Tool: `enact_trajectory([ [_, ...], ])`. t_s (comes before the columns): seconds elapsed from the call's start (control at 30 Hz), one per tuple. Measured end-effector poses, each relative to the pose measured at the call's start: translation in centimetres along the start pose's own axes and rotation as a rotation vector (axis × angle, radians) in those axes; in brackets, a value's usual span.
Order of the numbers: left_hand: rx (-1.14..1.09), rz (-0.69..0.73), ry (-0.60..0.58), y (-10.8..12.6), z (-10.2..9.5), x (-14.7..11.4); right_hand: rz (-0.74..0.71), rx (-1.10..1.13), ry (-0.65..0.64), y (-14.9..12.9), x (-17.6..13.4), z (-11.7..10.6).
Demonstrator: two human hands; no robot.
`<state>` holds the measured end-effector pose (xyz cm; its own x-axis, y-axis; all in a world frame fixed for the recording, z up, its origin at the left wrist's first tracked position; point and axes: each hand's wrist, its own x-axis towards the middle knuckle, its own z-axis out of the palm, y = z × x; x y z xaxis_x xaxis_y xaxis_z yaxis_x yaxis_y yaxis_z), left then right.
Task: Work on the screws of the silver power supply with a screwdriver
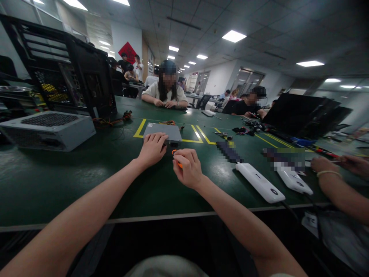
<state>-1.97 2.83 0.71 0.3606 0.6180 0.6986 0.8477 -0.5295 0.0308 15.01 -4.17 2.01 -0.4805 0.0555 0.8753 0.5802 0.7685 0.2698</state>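
A small grey computer power supply (170,130) lies on the green table, its socket side towards me. My left hand (154,146) holds it at its left front, fingers laid over the top and thumb by the front face. Just in front of its right corner, my right hand (188,165) is closed around a small orange tool (180,165). Most of that tool is hidden by the fingers, so its kind does not show. Cables (168,122) bunch behind the power supply.
A larger grey power supply (66,130) and an open black computer case (83,73) stand at left. Two white power banks (259,182) with cables lie at right, near another person's hands (325,165). Metal parts (223,135) lie beyond. A person (165,86) sits opposite.
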Motion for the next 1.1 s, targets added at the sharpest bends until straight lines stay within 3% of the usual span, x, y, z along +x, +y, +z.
enact_trajectory([
  [0.27,-0.001,-0.01,-0.014,0.0,0.0,0.0,0.041,-0.046,-0.045,0.0,-0.5,-0.1],
  [0.77,0.028,0.007,-0.018,-0.2,0.0,0.0,0.099,0.127,-0.129,-0.1,-1.0,0.3],
  [0.93,0.001,0.002,-0.027,-0.1,-0.1,0.0,0.051,0.088,-0.116,-0.3,-1.0,0.3],
  [1.1,0.016,0.006,-0.024,-0.1,0.0,0.0,0.03,0.067,-0.216,-0.3,-0.5,-0.2],
])
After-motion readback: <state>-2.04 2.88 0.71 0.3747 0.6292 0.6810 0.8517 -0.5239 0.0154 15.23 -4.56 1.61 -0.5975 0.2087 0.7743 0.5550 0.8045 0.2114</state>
